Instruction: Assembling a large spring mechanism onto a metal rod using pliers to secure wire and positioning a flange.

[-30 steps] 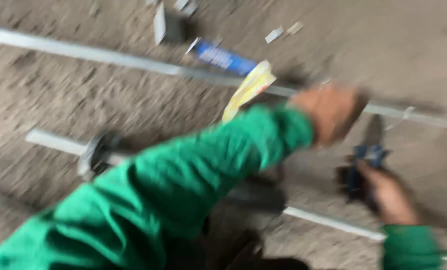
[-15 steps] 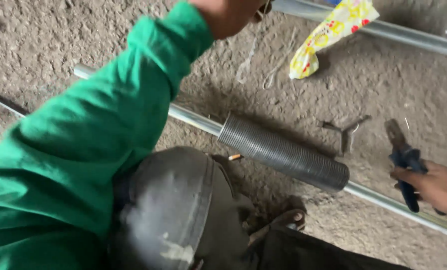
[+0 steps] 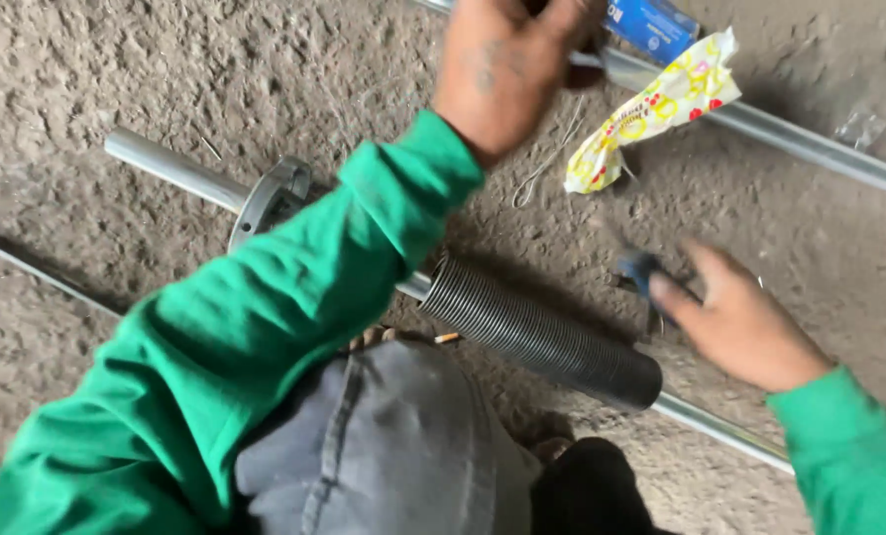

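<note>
My left hand reaches across to the far metal pipe, its fingers curled at the top edge beside a blue packet; what they hold is hidden. My right hand, blurred, grips blue-handled pliers just above the ground. Between the hands a near metal pipe lies on the ground, carrying a round flange and a long black coil spring. My green sleeve crosses over that pipe.
A crumpled yellow wrapper leans on the far pipe. A bent piece of thin wire lies on the rough concrete. A thin rod runs along the left. My grey-trousered knee fills the bottom centre.
The view has shifted, so the flange is now visible. My left hand has come further into view near the far pipe. My right hand with the pliers has moved left toward the spring.
</note>
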